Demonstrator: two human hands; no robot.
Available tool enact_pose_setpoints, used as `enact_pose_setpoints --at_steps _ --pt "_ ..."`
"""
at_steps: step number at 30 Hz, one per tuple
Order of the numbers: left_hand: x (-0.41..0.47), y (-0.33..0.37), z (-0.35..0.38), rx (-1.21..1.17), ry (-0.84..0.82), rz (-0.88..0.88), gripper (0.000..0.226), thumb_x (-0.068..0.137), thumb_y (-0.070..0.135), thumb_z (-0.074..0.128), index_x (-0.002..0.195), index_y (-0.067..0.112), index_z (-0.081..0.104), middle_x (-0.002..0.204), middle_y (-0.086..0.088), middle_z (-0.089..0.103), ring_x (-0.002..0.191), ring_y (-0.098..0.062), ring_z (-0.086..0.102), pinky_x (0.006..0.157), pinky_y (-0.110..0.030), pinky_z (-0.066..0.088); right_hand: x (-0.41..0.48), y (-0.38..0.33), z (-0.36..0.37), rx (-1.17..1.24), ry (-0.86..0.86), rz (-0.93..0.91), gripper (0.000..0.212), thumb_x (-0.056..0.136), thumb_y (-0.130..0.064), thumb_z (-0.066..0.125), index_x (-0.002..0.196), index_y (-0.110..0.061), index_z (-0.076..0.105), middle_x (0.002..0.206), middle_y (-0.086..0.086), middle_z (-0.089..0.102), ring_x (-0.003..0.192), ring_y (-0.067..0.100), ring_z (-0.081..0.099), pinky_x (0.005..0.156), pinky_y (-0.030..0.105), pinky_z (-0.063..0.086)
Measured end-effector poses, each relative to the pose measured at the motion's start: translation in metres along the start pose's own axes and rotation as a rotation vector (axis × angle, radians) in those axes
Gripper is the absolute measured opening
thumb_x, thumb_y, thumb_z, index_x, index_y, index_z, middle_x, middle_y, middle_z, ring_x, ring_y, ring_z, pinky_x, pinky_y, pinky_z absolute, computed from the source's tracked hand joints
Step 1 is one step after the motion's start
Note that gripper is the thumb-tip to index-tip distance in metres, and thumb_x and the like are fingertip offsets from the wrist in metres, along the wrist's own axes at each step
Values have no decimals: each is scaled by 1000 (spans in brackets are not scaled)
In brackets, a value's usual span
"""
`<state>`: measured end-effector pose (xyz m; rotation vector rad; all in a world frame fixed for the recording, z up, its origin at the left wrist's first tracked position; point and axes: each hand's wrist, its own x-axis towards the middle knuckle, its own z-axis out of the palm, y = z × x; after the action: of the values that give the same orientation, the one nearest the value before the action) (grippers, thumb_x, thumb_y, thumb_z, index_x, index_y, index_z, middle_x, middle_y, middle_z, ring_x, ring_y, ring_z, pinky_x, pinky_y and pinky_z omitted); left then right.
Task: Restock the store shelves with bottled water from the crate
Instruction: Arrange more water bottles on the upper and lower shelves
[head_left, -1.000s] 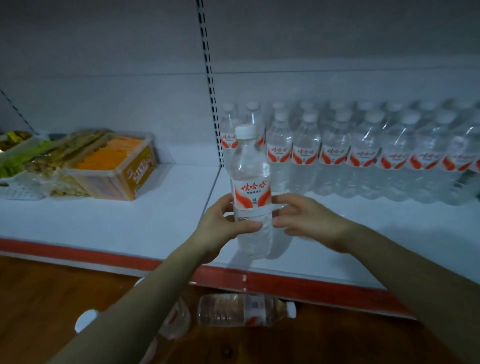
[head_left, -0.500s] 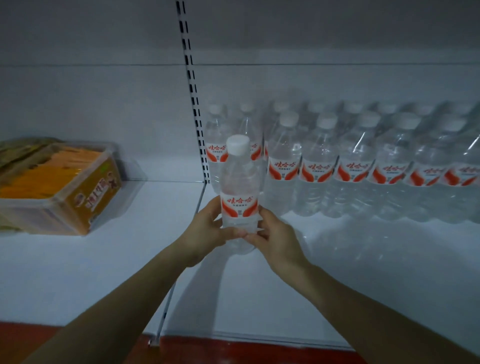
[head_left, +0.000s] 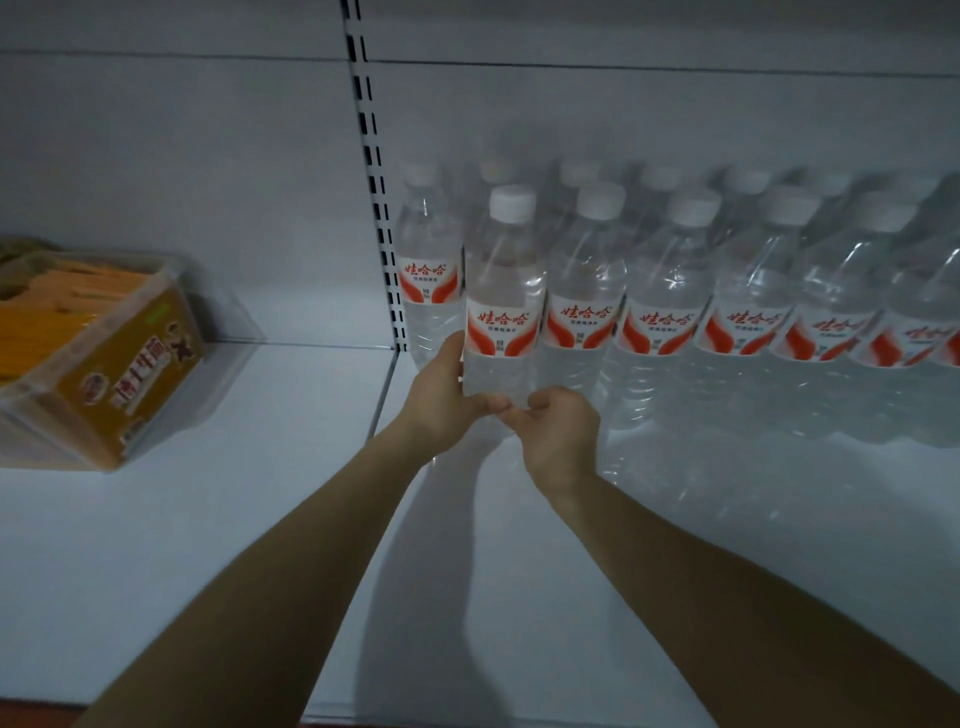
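A clear water bottle (head_left: 503, 291) with a white cap and a red-and-white label stands upright at the left end of the front row of matching bottles (head_left: 670, 312) on the white shelf (head_left: 260, 519). My left hand (head_left: 441, 397) wraps its lower left side. My right hand (head_left: 558, 431) pinches its base from the front right. One more bottle (head_left: 428, 260) stands behind it, against the slotted upright. The crate is out of view.
A slotted metal upright (head_left: 374, 171) divides the back panel just left of the bottles. A clear tub of orange snack packs (head_left: 98, 353) sits at the far left of the shelf. Rows of bottles run off to the right edge.
The bottle has travelled from the shelf's front edge back into the front row, both hands staying on it. The view has moved closer, and the floor and fallen bottles have left the frame.
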<state>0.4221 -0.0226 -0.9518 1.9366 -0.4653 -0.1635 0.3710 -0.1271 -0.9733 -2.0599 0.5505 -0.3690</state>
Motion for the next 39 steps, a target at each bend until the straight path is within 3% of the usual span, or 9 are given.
enact_pose_setpoints --at_steps 4,9,11,15,19,23,28,33,39 --pt "8 0 3 8 -11 19 65 80 7 69 135 17 36 125 2 54 111 -12 50 86 -23 40 1 1 16 264 145 191 34 77 -26 75 74 6 65 65 8 56 61 19 51 64 20 39" --pt "16 -2 7 70 32 4 61 82 8 67 134 13 36 132 -4 52 121 -19 48 91 -23 37 2 -6 18 392 183 267 40 80 -20 72 88 17 63 96 31 66 93 43 61 85 39 48" --pt "17 -5 7 83 37 -21 55 83 10 67 132 11 40 130 -6 54 120 -22 50 90 -25 38 3 -2 21 391 156 290 43 81 -27 71 85 15 64 89 29 67 81 40 62 79 37 49" --pt "17 -6 9 90 41 -51 50 85 12 65 130 9 43 128 -8 55 119 -23 51 90 -25 39 6 0 20 351 84 317 40 85 -35 65 76 4 66 64 6 56 55 14 49 50 11 38" --pt "10 -3 14 150 44 -127 40 88 19 62 124 6 52 120 -9 61 113 -25 55 85 -25 40 2 -1 12 418 3 339 34 84 -27 67 64 -2 59 62 8 52 57 16 47 68 28 44" --pt "-11 11 19 182 177 -254 40 94 29 52 122 1 50 114 -12 59 106 -26 56 77 -26 40 -13 3 -3 491 -141 304 15 84 -15 66 76 -6 58 72 13 48 71 24 47 82 42 51" --pt "-54 25 15 277 220 -233 42 95 26 50 130 2 48 126 -12 56 116 -24 52 93 -25 39 -59 8 -31 537 -254 247 15 88 -6 61 73 -5 57 70 7 55 70 18 53 66 24 46" --pt "-117 45 -8 408 93 -144 25 91 18 55 107 2 66 111 -9 66 103 -22 60 82 -21 41 -111 6 -48 481 -394 189 15 87 -9 63 102 -5 59 85 3 63 77 13 63 75 25 52" --pt "-199 59 -49 628 -74 -147 26 91 25 56 108 7 67 110 -7 67 97 -17 60 77 -19 41 -174 -1 -37 420 -524 111 16 88 -13 62 103 -8 61 96 7 66 81 12 65 77 22 52"
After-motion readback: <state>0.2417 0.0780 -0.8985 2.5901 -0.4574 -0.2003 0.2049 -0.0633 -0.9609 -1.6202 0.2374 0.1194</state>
